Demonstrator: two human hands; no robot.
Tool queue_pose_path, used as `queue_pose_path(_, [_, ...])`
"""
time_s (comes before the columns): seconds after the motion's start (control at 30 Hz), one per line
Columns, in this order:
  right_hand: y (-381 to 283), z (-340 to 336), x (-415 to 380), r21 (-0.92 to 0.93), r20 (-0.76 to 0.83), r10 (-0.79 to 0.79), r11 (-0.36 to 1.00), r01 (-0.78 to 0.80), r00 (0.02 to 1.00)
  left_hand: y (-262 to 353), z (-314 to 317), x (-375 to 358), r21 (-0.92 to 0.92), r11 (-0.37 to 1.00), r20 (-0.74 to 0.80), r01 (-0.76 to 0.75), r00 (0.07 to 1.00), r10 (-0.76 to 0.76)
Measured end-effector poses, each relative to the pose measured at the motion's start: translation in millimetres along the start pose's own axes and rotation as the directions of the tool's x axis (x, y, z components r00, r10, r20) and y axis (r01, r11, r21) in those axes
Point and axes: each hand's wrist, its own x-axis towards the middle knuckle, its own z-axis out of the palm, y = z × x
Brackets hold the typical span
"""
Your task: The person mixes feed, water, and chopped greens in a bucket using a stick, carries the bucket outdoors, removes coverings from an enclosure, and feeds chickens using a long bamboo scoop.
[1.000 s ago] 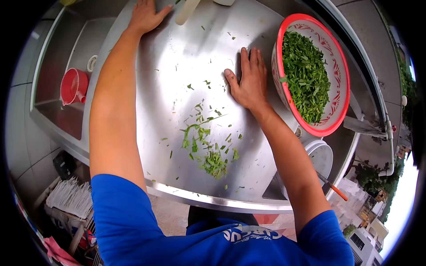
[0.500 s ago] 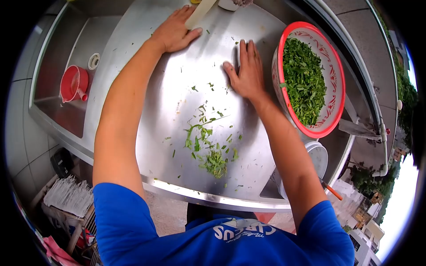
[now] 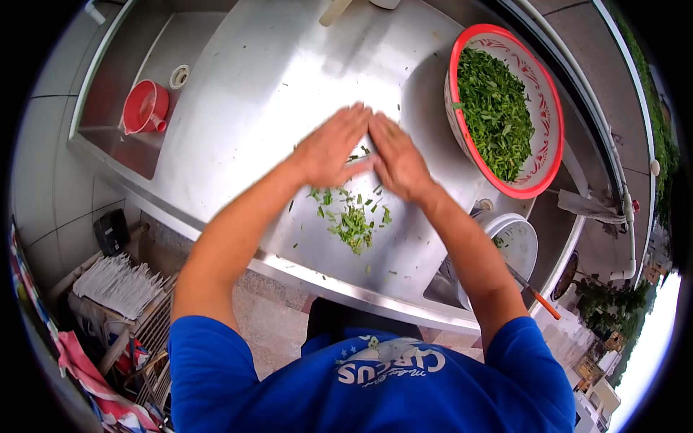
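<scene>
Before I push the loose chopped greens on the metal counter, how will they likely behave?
The loose chopped greens are probably light and floppy, being small, thin leaf pieces. They may scatter rather than travel as one mass, since bits lie strewn around a small heap. The metal counter looks smooth, so they should slide easily, though dampness isn't clear.

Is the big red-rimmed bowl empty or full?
Partly full: chopped green leaves heap in the round, red-rimmed white bowl; patterned inner wall shows.

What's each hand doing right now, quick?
Left hand: open, fingers extended, nothing visibly held.
Right hand: open, fingers extended, nothing visibly held, beside some chopped greens.
</scene>
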Motion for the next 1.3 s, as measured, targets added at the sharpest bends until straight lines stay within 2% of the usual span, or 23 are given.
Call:
queue_pose_path(0.1, [-39.1, 1.0, -73.2, 0.094, 0.081, -0.029, 0.995, 0.021, 0.996, 69.7, 10.1, -50.8, -0.080, 0.996, 0.110, 0.029, 0.994, -0.020])
queue_pose_path(0.17, [-65.1, -7.6, -106.3, 0.228, 0.158, -0.024, 0.974, -0.012, 0.987, 107.4, 20.2, -78.1, -0.216, 0.973, 0.084, 0.079, 0.995, -0.062])
queue_pose_path(0.23, [-76.9, -18.0, -134.5, 0.277, 0.218, -0.073, 0.961, 0.010, 0.973, 128.3, 15.6, -98.3, -0.374, 0.923, 0.101, 0.092, 0.993, -0.058])
queue_pose_path(0.3, [-90.0, -31.4, -163.8, 0.196, 0.116, 0.023, 0.980, -0.046, 0.993, 135.9, 6.9, -113.2, -0.251, 0.960, -0.051, 0.126, 0.988, -0.143])
queue_pose_path(0.33, [-89.7, -32.1, -180.2, 0.123, 0.129, 0.095, 0.986, -0.111, 0.987, 130.5, 7.2, -123.1, -0.342, 0.928, -0.226, 0.150, 0.945, -0.237])
queue_pose_path(0.37, [-95.8, -33.9, -196.8, 0.080, 0.152, 0.146, 0.984, -0.159, 0.978, 122.6, 7.0, -132.9, -0.284, 0.928, -0.301, 0.240, 0.897, -0.324])
queue_pose_path(0.43, [-101.7, -34.6, -219.7, -0.017, 0.184, 0.235, 0.972, -0.236, 0.954, 102.8, 10.6, -147.0, -0.004, 0.845, -0.391, 0.534, 0.777, -0.493])
queue_pose_path(0.47, [-102.4, -25.9, -229.6, -0.083, 0.254, 0.250, 0.968, -0.236, 0.934, 92.6, 17.0, -147.5, 0.032, 0.776, -0.398, 0.630, 0.720, -0.569])
queue_pose_path(0.53, [-116.7, -16.7, -222.9, -0.136, 0.235, 0.260, 0.963, -0.233, 0.937, 88.0, 38.4, -155.1, 0.095, 0.609, -0.392, 0.788, 0.592, -0.704])
queue_pose_path(0.63, [-119.3, 3.5, -181.5, -0.168, 0.167, 0.215, 0.968, -0.187, 0.962, 120.4, 73.3, -133.1, 0.055, 0.743, -0.376, 0.667, 0.703, -0.604])
queue_pose_path(0.7, [-122.4, 14.0, -154.7, -0.186, 0.164, 0.224, 0.964, -0.193, 0.961, 165.7, 80.9, -107.5, -0.132, 0.815, -0.280, 0.565, 0.767, -0.577])
queue_pose_path(0.73, [-117.6, 26.9, -144.6, -0.304, 0.170, 0.192, 0.943, -0.134, 0.967, 187.7, 83.9, -98.4, -0.305, 0.844, -0.326, 0.440, 0.785, -0.527])
queue_pose_path(0.77, [-113.9, 38.7, -136.6, -0.417, 0.180, 0.161, 0.906, -0.073, 0.970, 196.7, 89.4, -95.2, -0.382, 0.850, -0.326, 0.364, 0.807, -0.492])
queue_pose_path(0.83, [-113.5, 37.5, -122.0, -0.306, 0.185, 0.115, 0.951, -0.054, 0.976, 206.2, 81.5, -92.9, -0.502, 0.766, -0.436, 0.402, 0.647, -0.625])
queue_pose_path(0.87, [-114.2, 34.4, -116.8, -0.244, 0.178, 0.090, 0.969, -0.045, 0.980, 204.2, 74.0, -98.3, -0.477, 0.777, -0.521, 0.410, 0.580, -0.626])
queue_pose_path(0.9, [-116.4, 32.0, -114.3, -0.178, 0.173, 0.070, 0.983, -0.038, 0.982, 201.2, 66.9, -105.3, -0.588, 0.731, -0.549, 0.347, 0.493, -0.675])
queue_pose_path(0.93, [-117.2, 31.2, -110.7, -0.109, 0.118, 0.038, 0.994, -0.025, 0.992, 198.6, 61.7, -115.5, -0.518, 0.728, -0.579, 0.449, 0.443, -0.685])
queue_pose_path(1.03, [-125.2, 25.7, -90.2, -0.154, 0.167, 0.078, 0.987, -0.052, 0.983, 190.7, 54.3, -141.4, -0.338, 0.607, -0.622, 0.719, 0.314, -0.718])
queue_pose_path(1.07, [-127.2, 23.3, -83.5, -0.141, 0.115, 0.041, 0.990, -0.025, 0.992, 190.7, 57.4, -146.9, -0.350, 0.556, -0.593, 0.754, 0.281, -0.754])
queue_pose_path(1.17, [-116.6, 33.2, -70.3, -0.178, 0.162, -0.025, 0.983, 0.054, 0.986, 202.1, 73.0, -151.3, -0.342, 0.451, -0.507, 0.824, 0.243, -0.827])
queue_pose_path(1.2, [-113.6, 35.5, -69.3, -0.201, 0.131, -0.051, 0.977, 0.077, 0.990, 204.1, 80.0, -151.4, -0.344, 0.430, -0.477, 0.835, 0.239, -0.846])
queue_pose_path(1.3, [-103.7, 45.4, -79.6, -0.237, 0.283, -0.143, 0.948, 0.213, 0.949, 206.6, 84.5, -139.0, -0.243, 0.436, -0.475, 0.867, 0.285, -0.832])
